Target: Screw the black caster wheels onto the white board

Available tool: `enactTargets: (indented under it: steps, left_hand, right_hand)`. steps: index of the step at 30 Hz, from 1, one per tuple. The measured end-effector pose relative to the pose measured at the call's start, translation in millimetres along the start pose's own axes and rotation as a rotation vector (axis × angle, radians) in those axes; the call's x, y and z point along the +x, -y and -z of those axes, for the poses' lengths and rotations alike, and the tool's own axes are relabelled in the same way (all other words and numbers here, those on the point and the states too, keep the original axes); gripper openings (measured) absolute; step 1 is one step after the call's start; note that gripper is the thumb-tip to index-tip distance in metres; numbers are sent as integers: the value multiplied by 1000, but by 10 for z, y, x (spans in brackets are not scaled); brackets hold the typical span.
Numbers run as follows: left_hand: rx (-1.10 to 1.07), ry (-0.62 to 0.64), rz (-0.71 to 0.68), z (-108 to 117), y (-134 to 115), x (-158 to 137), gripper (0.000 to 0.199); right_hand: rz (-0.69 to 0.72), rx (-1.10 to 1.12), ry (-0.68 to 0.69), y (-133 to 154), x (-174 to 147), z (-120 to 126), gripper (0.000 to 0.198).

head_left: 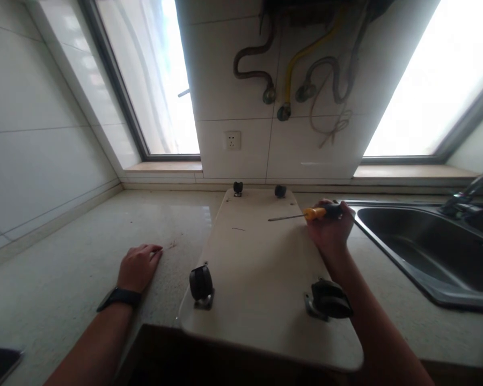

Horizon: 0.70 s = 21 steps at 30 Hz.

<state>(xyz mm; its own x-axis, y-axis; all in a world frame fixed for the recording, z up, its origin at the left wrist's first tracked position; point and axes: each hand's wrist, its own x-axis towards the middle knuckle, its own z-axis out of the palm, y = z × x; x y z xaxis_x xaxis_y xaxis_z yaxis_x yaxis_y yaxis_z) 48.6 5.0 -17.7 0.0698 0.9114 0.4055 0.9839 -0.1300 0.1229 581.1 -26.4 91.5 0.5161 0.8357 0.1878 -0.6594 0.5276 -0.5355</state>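
A white board (261, 257) with rounded corners lies on the countertop, with several black caster wheels fixed to its corners, among them a near left caster (201, 283) and a near right caster (330, 299). Over the board's far right side, my right hand (330, 228) is closed around the yellow-and-black handle of a screwdriver (314, 213), its shaft pointing left. My left hand (140, 262) rests on the counter left of the board, fingers drawn together beside a few tiny reddish bits (174, 244). Whatever those fingertips pinch, if anything, is too small to see.
At right, a steel sink (410, 257) with a faucet (467, 198) is set into the countertop (84, 241). A dark phone-like object (2, 364) lies near left. On the back wall are a socket (232, 140) and hanging pipes, including a yellow one (295, 59).
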Motion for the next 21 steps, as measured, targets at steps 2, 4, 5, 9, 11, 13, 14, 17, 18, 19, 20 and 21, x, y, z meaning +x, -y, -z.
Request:
enactTargets:
  steps: [2,4,5,9,11,13,14,17,18,19,20,21]
  left_hand:
    - [22,11,10,-21,27,12,40]
    - [24,26,11,-33,39,21,41]
    - [18,34,3,-34,38,22,40]
    - [-18,15,-20,-9,1,13,37]
    - [-20,-11,-10,2,-15,7,39]
    - [-7,-17,-9,1,-16,3,41]
    - [1,-14,-9,-4,-10,2,41]
    - [13,-9,5,-21,12,-1,40]
    - [12,-9,12,-25,17,-2,39]
    - [9,-9,19,-26,19,-3,37]
    - [6,-10,27,-25,18,-4,36]
    - [4,-12,37,-20,14,-6,35]
  right_hand:
    - [8,13,-6,10,-13,15,28]
    - [9,17,-15,19,-29,12,29]
    - [4,11,-21,19,-36,7,30]
    - [-31,-40,-25,9,-51,-12,31]
    - [-51,-39,-61,10,-51,-28,28]
    - [-65,-35,-138,19,-53,-56,24]
    - [-69,-36,-174,24,-57,-73,23]
    - [-90,-51,-212,43,-85,-116,25]
    - [-96,-57,-209,48,-94,-119,25]
    - [-101,-63,-201,52,-101,-113,26]
    - [-102,-70,-184,55,-104,-98,26]
    - [-98,-74,-161,56,-100,-74,25]
